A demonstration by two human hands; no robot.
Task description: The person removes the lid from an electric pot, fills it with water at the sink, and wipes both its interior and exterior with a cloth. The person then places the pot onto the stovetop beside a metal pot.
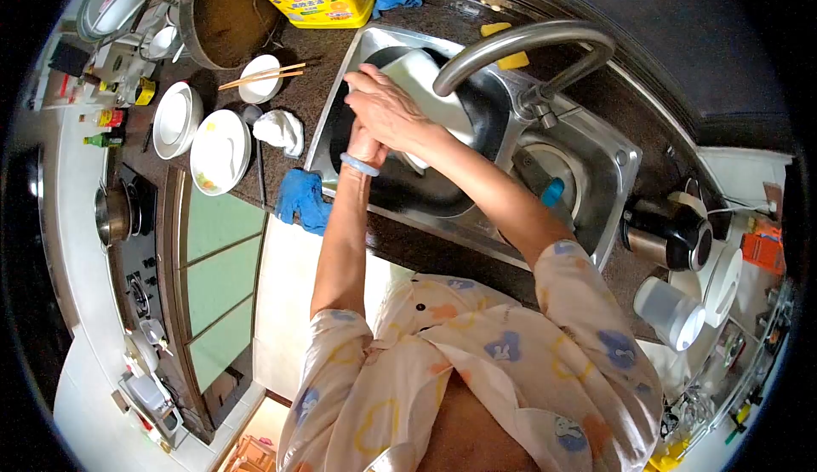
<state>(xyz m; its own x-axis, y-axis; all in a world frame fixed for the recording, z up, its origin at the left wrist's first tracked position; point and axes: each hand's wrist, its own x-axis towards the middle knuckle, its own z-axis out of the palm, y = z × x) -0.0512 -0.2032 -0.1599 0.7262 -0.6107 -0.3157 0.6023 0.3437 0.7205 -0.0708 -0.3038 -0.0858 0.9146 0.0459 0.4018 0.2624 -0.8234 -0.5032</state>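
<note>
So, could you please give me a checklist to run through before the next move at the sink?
1. Faucet spout over the black basin: ok.
2. White rectangular item in the basin: ok.
3. Left hand's grip, partly under the right hand: cannot tell.
4. Chopsticks off the small white bowl: not ok, lying across it.
5. Electric kettle outside the sink: ok.

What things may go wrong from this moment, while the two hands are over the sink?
The chopsticks lie loose across the small bowl; a bump might roll them off. The blue cloth droops at the counter's front edge near the left forearm, so a brush could drag it down. The black appliance stands beside the sink, and splashes may reach it.
</note>
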